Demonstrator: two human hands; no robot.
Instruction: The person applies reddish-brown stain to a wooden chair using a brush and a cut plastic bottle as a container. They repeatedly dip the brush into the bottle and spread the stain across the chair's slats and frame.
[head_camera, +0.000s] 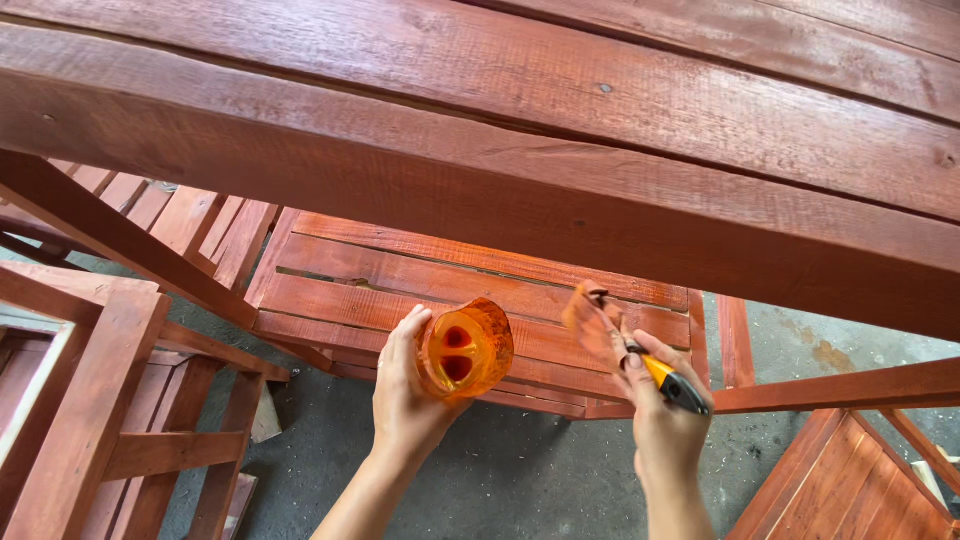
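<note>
The left hand (405, 395) has its grip wrapped around a small orange see-through container (465, 348), fingers behind it and thumb up along the near side, tipped so its open mouth faces the camera; two dark red blots of stain show inside. Held that way, close beside the brush, it looks placed for easy dipping. The right hand (662, 415) is closed on the yellow-and-black handle of a paintbrush (625, 345), the reddish-brown bristles pointing up and left toward the underside of the big stained beam (480, 190) overhead; the bristles look blurred. The brush head sits just below the beam's lower edge, whether touching I cannot tell.

Counted: one container, one brush, two hands. Below and behind them lies one slatted panel (400, 290) in the same red-brown stain, with more slatted frames at the left (90, 400) and one at the lower right corner (860, 480), all resting on a grey concrete floor (520, 470)
</note>
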